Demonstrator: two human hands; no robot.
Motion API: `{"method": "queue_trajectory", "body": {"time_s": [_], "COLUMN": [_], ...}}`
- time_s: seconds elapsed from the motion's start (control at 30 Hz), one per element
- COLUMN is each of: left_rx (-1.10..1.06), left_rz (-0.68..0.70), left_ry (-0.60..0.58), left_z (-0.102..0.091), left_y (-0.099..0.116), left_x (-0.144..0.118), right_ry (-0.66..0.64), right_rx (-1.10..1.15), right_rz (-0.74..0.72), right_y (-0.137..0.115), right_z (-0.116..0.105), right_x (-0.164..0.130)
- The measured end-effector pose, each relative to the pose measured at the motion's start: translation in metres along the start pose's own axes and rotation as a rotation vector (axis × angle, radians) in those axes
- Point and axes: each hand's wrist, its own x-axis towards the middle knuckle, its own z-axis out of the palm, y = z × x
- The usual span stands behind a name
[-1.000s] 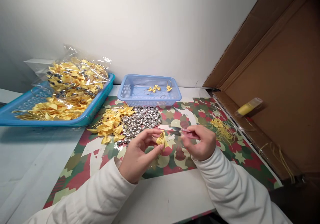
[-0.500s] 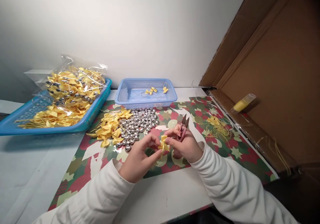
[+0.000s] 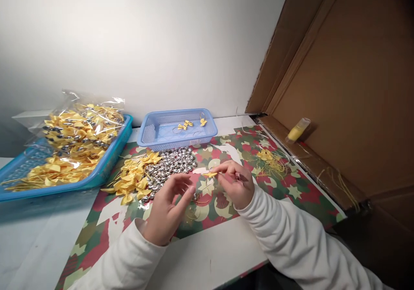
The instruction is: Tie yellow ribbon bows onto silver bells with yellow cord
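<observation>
My right hand [image 3: 233, 186] pinches a small yellow ribbon bow [image 3: 210, 174] at its fingertips and also keeps a pair of small pink-handled snips [image 3: 242, 178] tucked against the palm. My left hand [image 3: 168, 208] hovers just left of the bow with its fingers spread, holding nothing. Both hands are over a red-and-green patterned sheet [image 3: 226, 212]. Just beyond them lie a pile of silver heart charms [image 3: 171, 165] and a heap of loose yellow bows [image 3: 131, 178].
A light blue basket [image 3: 176, 128] at the back holds a few finished bows. A larger blue tray [image 3: 93, 175] on the left carries a clear bag of bows. Yellow thread scraps [image 3: 270, 160] lie right. A cardboard box wall [image 3: 349, 87] with a yellow tube [image 3: 297, 130] stands right.
My left hand has let go of the bow and opened; my right hand now holds the bow alone, slightly farther out. The view has shifted to the right.
</observation>
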Motion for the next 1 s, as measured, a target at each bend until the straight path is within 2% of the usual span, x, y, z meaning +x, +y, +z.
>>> {"method": "queue_trajectory", "body": {"time_s": [0.1,0.17,0.27,0.4,0.53,0.8,1.0], "left_rx": [-0.335,-0.441,-0.426,-0.169,-0.048,-0.136,-0.231], "left_rz": [-0.162,-0.195,-0.186,-0.132,-0.059,-0.026,-0.08], "left_ry": [-0.216,-0.247,-0.197,-0.116,-0.166,-0.125,-0.064], "left_z": [0.007,0.009,0.009,0.007,0.005,0.01,0.009], "left_y": [0.004,0.005,0.002,-0.001,0.002,0.001,-0.003], "left_x": [-0.003,-0.003,-0.003,-0.004,-0.003,-0.006,-0.006], "right_ry": [-0.132,-0.176,-0.143,-0.021,0.02,0.055,-0.03], "right_rx": [0.075,0.129,0.181,0.325,0.416,0.432,0.415], "right_rz": [-0.047,-0.057,0.009,0.228,0.386,0.479,0.457], "right_y": [-0.005,-0.008,-0.009,-0.002,0.006,0.009,0.006], "right_z": [0.003,0.006,0.011,0.015,0.017,0.02,0.023], "right_x": [-0.005,-0.008,-0.009,-0.008,-0.006,-0.012,-0.014]}}
